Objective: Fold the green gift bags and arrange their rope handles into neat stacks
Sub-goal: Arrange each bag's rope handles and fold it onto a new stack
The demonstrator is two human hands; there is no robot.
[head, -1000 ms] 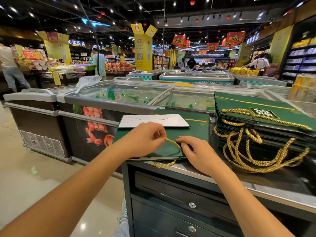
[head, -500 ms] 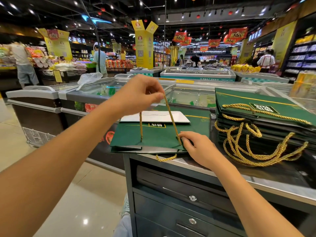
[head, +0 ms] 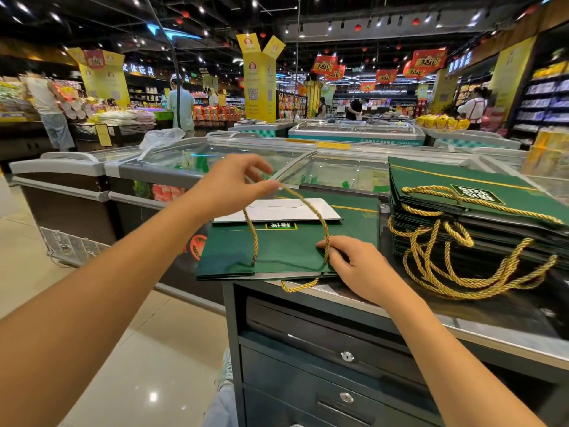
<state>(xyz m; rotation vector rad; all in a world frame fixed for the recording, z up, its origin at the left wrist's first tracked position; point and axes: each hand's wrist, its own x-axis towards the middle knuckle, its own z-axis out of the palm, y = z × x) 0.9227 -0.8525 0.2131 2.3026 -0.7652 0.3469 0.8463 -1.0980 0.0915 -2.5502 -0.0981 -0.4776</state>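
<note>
Pinching the gold rope handle (head: pixel 311 204) aloft, the left hand (head: pixel 228 186) hovers above the flat green gift bag (head: pixel 277 251); the right hand (head: pixel 357 266), fingers curled, pins the handle's base, beside 1 stack of folded bags (head: pixel 480 208).

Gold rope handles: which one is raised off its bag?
The gold rope handle on the front green gift bag, pinched up by the left hand; the stack's handles droop loose.

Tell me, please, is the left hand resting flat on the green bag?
No, the left hand pinches the rope handle raised above the bag.
</note>
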